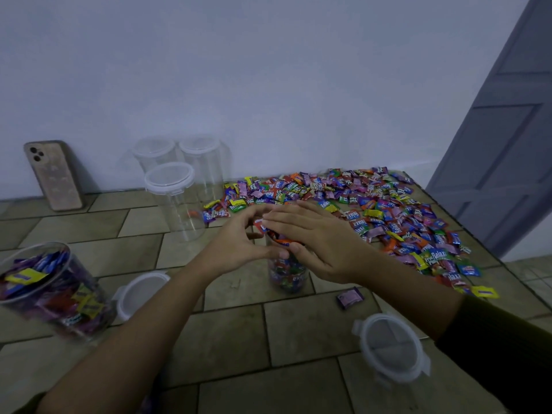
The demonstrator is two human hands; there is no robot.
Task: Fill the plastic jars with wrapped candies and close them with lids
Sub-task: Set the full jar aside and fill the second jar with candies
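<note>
**Heaped jar under two hands, lid not yet on**

Closest to the person, two loose lids lie on the tiled counter [233, 333]: the right lid [391, 348] and the left lid [139, 294]. The left lid sits just beside a filled jar [50, 288] that is still uncovered. A stray purple candy [349, 297] lies alone between the right lid and the work.

In the middle of the counter stands the centre jar [288, 274], upright, with wrappers heaped above its rim. That heap is the likely trouble. While it stands proud, a lid probably will not seat. A hard or lopsided push could tip the narrow jar or squeeze sweets out sideways. The red candy [261, 225], showing in the gap between the hands, looks the likeliest to escape.

The left hand [239, 237] is cupped in a loose C against the heap, fingers arched and clamped on nothing, thumb by the jar's neck. The right hand [316, 240] lies flat, palm down, with straight fingers resting on top of the candies.

Beyond them the candy pile [373, 210] spreads to the right. Lidded empty jars [170, 198] wait by the wall.
</note>
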